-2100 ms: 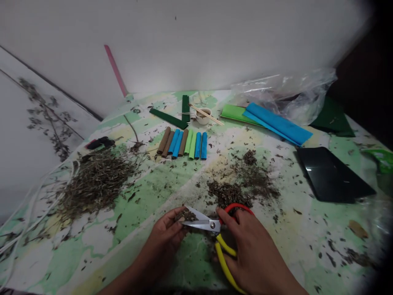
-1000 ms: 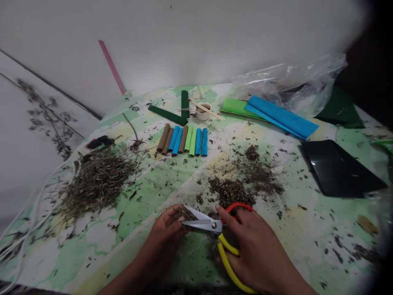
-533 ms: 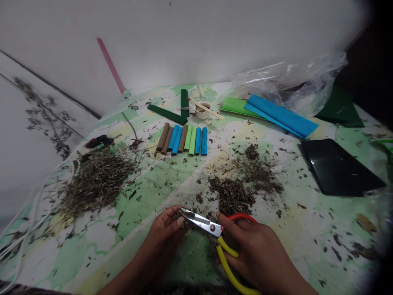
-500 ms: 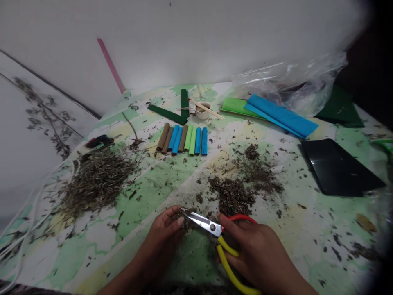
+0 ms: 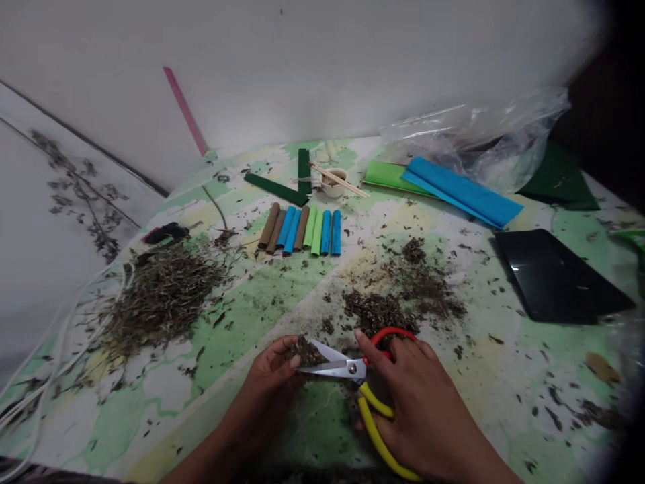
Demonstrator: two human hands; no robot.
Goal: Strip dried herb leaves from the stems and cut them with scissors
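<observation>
My left hand (image 5: 275,370) is closed on a small bunch of dried leaves (image 5: 308,351), pinched between thumb and fingers. In my right hand (image 5: 416,386) is a pair of scissors (image 5: 347,368) with one red and one yellow handle. The blades are spread, and the leaf bunch lies between them, close to my left fingertips. Just beyond the scissors sits a dark heap of chopped leaves (image 5: 377,312). My right fingers are partly hidden behind the handles.
A larger pile of dried leaves and stems (image 5: 166,292) lies left. Brown, blue and green rolled tubes (image 5: 302,230) stand in a row behind. Farther back are a small cup (image 5: 332,185) with chopsticks, folded blue paper (image 5: 461,191) and a clear plastic bag (image 5: 524,148). A black sheet (image 5: 559,275) lies right.
The scissor blades have gone from nearly closed to spread around the leaf bunch. The red handle has lifted away from the yellow one. My left hand has stayed almost still.
</observation>
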